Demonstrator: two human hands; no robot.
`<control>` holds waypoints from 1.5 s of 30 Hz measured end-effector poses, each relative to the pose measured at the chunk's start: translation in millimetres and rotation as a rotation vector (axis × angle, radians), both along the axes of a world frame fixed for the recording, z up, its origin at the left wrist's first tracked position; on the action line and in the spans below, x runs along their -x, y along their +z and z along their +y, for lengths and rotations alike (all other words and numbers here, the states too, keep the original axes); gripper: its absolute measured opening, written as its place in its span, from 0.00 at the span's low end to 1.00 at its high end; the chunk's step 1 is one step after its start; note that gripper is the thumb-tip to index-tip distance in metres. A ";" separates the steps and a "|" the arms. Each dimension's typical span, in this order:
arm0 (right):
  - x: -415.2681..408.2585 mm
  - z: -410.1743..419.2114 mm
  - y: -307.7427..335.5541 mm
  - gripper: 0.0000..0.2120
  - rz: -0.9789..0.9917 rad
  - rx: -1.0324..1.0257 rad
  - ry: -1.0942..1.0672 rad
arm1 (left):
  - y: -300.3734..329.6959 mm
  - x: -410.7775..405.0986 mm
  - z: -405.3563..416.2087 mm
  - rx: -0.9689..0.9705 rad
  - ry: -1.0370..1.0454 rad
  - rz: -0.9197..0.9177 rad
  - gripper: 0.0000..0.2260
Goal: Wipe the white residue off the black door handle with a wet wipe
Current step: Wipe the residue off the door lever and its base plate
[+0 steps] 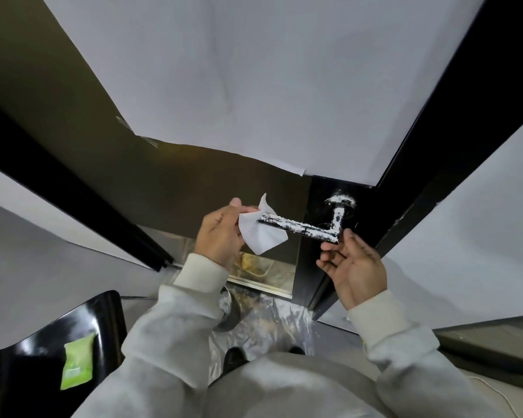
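The black door handle (299, 228) juts from the dark door and runs leftward as an L-shaped lever, coated along its length and at its round base with white residue. My left hand (221, 233) pinches a white wet wipe (258, 236) between thumb and fingers, and the wipe hangs against the lever's free left end. My right hand (352, 263) is palm up just under the lever's bend, with relaxed fingers whose tips are near or touching the underside of the handle. It holds nothing.
A green wet-wipe packet (76, 365) lies on a black chair seat (21, 363) at lower left. A metal bowl (228, 315) stands on clear plastic sheeting (269, 324) on the floor by the door. White paper (254, 86) covers the door above the handle.
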State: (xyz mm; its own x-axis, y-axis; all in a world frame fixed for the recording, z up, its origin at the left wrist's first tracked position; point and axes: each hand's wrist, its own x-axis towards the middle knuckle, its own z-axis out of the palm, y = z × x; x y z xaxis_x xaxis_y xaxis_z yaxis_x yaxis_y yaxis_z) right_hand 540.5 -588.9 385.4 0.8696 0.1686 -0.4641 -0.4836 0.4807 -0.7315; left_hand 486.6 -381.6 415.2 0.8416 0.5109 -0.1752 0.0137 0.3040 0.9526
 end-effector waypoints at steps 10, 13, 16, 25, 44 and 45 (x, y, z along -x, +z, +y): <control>-1.0 0.4 4.1 0.16 0.008 -0.045 0.002 | -10.6 -7.8 4.6 -0.175 -0.136 -0.003 0.05; -1.2 1.1 6.2 0.15 0.008 -0.048 0.012 | -5.0 -10.5 3.6 -0.228 -0.123 0.087 0.05; -1.6 0.0 6.4 0.12 0.001 -0.035 0.022 | 5.8 -18.2 4.0 -0.347 -0.132 0.190 0.06; -1.2 -7.4 8.0 0.11 -0.031 -0.011 0.072 | 8.7 -16.9 22.2 -0.219 -0.305 0.209 0.11; -0.9 -6.7 12.5 0.12 -0.029 -0.017 0.083 | 13.2 -28.9 2.6 -0.594 -0.144 0.294 0.07; -0.8 -7.2 12.2 0.12 -0.028 -0.010 0.088 | 13.8 -30.2 4.0 -0.608 -0.149 0.318 0.07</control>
State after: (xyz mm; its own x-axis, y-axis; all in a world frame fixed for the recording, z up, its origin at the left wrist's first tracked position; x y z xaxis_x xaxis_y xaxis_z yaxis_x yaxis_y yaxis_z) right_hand 541.3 -596.1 397.6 0.8637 0.2496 -0.4379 -0.5039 0.4447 -0.7405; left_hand 516.8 -377.6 429.1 0.8657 0.4794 -0.1443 0.3200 -0.3081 0.8959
